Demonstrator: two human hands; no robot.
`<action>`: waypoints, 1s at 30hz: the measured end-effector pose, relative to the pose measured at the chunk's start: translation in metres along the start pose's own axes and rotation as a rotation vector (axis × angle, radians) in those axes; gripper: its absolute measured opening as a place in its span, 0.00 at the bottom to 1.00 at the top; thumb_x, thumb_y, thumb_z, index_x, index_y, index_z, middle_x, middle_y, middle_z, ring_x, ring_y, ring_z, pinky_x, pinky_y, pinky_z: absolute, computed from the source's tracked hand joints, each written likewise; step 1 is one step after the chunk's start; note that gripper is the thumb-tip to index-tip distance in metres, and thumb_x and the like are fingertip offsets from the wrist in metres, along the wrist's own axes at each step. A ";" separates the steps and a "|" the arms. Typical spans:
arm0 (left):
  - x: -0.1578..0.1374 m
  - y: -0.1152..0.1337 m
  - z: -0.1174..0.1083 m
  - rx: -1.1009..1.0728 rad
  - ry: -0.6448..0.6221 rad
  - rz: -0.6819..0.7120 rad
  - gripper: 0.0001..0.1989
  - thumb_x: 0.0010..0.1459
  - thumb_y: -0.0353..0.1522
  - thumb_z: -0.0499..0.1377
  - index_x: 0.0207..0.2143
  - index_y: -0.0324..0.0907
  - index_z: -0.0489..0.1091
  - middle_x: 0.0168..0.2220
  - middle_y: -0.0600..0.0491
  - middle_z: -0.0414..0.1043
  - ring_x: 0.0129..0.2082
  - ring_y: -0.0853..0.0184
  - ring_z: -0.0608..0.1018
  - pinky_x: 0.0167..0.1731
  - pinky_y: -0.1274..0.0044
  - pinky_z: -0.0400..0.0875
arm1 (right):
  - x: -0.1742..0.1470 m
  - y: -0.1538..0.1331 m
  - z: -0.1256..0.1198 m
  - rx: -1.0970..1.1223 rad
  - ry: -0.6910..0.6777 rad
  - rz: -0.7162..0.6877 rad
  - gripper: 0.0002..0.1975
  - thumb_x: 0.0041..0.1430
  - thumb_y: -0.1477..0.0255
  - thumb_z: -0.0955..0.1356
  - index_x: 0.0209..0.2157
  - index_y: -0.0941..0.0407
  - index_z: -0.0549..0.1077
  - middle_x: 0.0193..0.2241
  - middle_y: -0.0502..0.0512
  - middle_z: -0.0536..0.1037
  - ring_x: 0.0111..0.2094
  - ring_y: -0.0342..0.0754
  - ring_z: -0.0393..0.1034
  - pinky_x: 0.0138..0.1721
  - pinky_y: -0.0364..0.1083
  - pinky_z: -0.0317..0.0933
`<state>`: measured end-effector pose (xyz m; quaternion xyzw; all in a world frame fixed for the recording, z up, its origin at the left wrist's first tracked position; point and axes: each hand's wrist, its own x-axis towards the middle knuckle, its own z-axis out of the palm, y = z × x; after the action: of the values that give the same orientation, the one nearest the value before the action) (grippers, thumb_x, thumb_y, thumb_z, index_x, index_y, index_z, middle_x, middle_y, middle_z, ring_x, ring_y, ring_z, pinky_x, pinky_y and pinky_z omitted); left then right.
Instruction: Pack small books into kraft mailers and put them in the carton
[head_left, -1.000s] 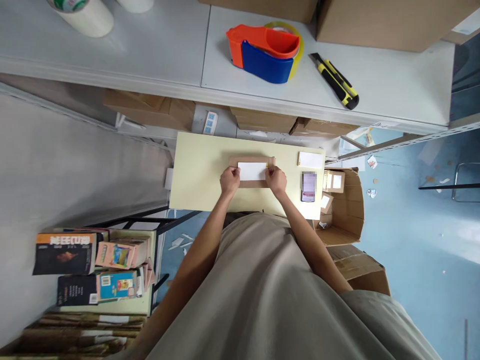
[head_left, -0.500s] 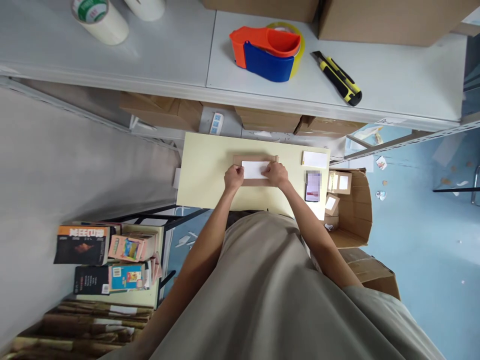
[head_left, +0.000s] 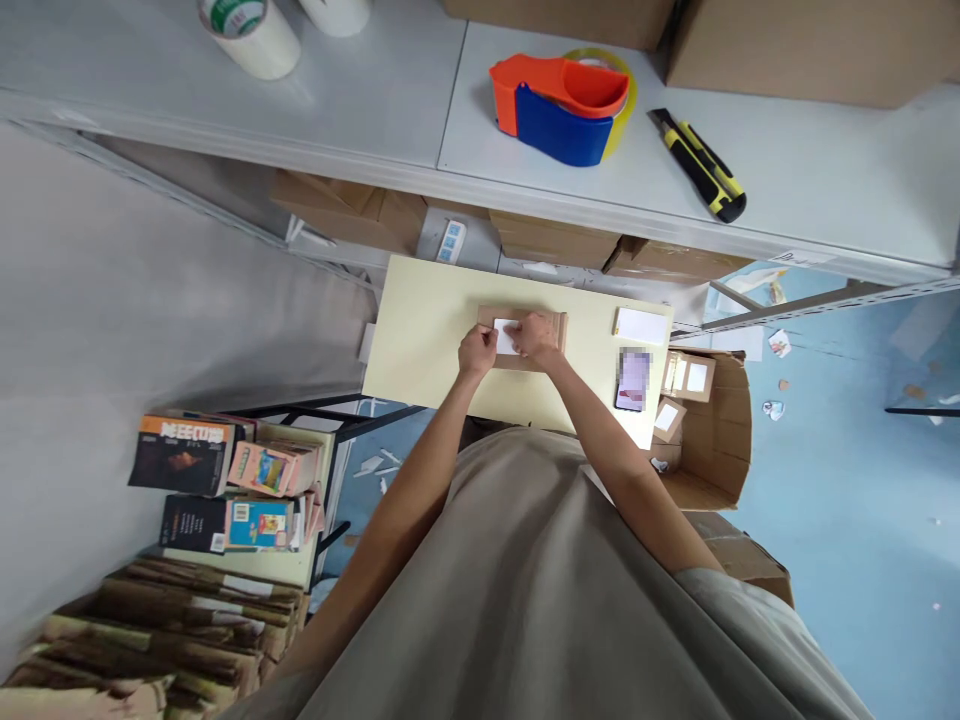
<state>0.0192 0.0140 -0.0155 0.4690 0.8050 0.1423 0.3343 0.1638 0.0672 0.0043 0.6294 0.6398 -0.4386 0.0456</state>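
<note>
On the pale yellow table, a flat brown cardboard parcel (head_left: pixel 525 363) lies in front of me with a white label (head_left: pixel 505 340) on its top. My left hand (head_left: pixel 478 350) is closed, its thumb and fingertips pinched at the label's left end. With fingers curled together, my right hand (head_left: pixel 536 337) rests on the label and covers its right part. I cannot see anything held inside the right hand. The parcel's right edge shows beyond that hand.
On the table's right lie a stack of white labels (head_left: pixel 641 326) and a phone (head_left: pixel 634 380). An open carton (head_left: pixel 712 430) with small parcels stands beside it. The shelf above holds a tape dispenser (head_left: pixel 562 110) and a utility knife (head_left: pixel 701 165). Books (head_left: pixel 187 455) are at left.
My right hand has slid left over the label, from its right end toward my left hand. The left hand keeps its place at the label's left end. The whole view has shifted slightly.
</note>
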 end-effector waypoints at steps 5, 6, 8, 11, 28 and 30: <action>-0.005 0.003 0.003 0.033 0.026 0.024 0.08 0.73 0.35 0.58 0.44 0.44 0.76 0.46 0.45 0.84 0.49 0.56 0.83 0.51 0.69 0.72 | 0.001 -0.004 -0.002 -0.014 0.045 -0.004 0.23 0.76 0.60 0.69 0.28 0.57 0.82 0.26 0.60 0.84 0.38 0.53 0.82 0.52 0.49 0.70; -0.006 0.003 0.004 0.040 0.033 0.034 0.08 0.73 0.35 0.58 0.44 0.43 0.76 0.46 0.44 0.84 0.49 0.55 0.83 0.52 0.69 0.72 | -0.001 -0.003 -0.003 -0.013 0.009 -0.019 0.21 0.75 0.61 0.71 0.28 0.56 0.82 0.26 0.58 0.84 0.37 0.53 0.82 0.52 0.48 0.71; -0.007 0.004 0.005 0.046 0.043 0.043 0.07 0.73 0.35 0.57 0.45 0.43 0.74 0.47 0.42 0.83 0.50 0.54 0.83 0.53 0.68 0.72 | -0.004 -0.001 -0.007 -0.031 -0.060 -0.050 0.16 0.69 0.65 0.75 0.27 0.56 0.83 0.24 0.57 0.83 0.36 0.53 0.82 0.50 0.47 0.71; -0.005 0.002 0.002 0.028 0.040 0.018 0.06 0.72 0.36 0.59 0.44 0.43 0.73 0.45 0.42 0.83 0.49 0.53 0.84 0.52 0.67 0.73 | -0.004 0.000 -0.012 -0.032 -0.126 -0.062 0.13 0.65 0.68 0.76 0.26 0.56 0.83 0.25 0.56 0.84 0.35 0.53 0.83 0.45 0.46 0.72; 0.014 -0.032 -0.024 -0.467 -0.281 0.062 0.19 0.41 0.25 0.71 0.36 0.44 0.70 0.26 0.63 0.65 0.29 0.69 0.72 0.37 0.75 0.70 | 0.002 -0.016 0.005 -0.142 0.026 0.070 0.27 0.61 0.47 0.78 0.41 0.59 0.83 0.35 0.68 0.86 0.49 0.63 0.82 0.55 0.56 0.73; 0.012 -0.032 -0.025 -0.485 -0.273 0.074 0.19 0.41 0.26 0.70 0.36 0.44 0.69 0.27 0.63 0.66 0.29 0.69 0.72 0.37 0.75 0.70 | -0.015 -0.004 0.004 -0.154 0.022 0.108 0.26 0.61 0.47 0.78 0.40 0.58 0.82 0.36 0.66 0.86 0.48 0.60 0.83 0.53 0.53 0.73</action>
<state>-0.0230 0.0099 -0.0191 0.4194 0.6772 0.2783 0.5367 0.1619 0.0535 0.0132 0.6624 0.6372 -0.3782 0.1102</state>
